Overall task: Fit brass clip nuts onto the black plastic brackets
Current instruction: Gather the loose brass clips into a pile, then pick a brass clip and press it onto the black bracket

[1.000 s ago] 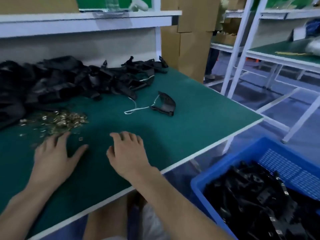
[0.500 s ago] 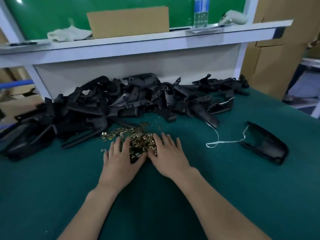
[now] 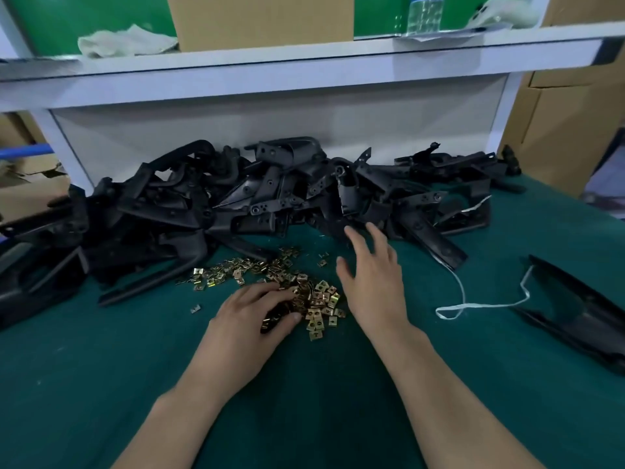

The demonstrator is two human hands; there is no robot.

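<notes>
Forearms come in from the bottom edge across the green mat [image 3: 101,384], both bare. Left hand [image 3: 250,319] sits on the near side of the brass clip nuts [image 3: 318,299]: fingers curled down into the pile, thumb drawn in beneath them, grasping a small clump. Whether one single nut is isolated in that pinch I cannot tell. The nuts lie scattered loose on the mat, thickest by the left thumb. Right hand [image 3: 372,282] is just beside the pile on its right, released, fingers spread and straight, holding nothing, fingertips out over the near edge of the black plastic brackets [image 3: 270,204]. Contact with a bracket: cannot tell. Right of that, a white cord [image 3: 473,304] loops across the mat toward a long black cover [image 3: 581,309] lying apart from the heap. Brackets are heaped in a tangle along the far edge of the mat. Above them a shelf [image 3: 304,62] with a cardboard box [image 3: 260,22] and a cloth [image 3: 125,38].

Step, as I read it: stocking up, nuts into the left, a bracket for the right. No nut is on a bracket in hand yet. Next move calls for the right hand to close on one bracket and lift it clear of the tangle, while the left works one nut to its fingertips, open end leading.
</notes>
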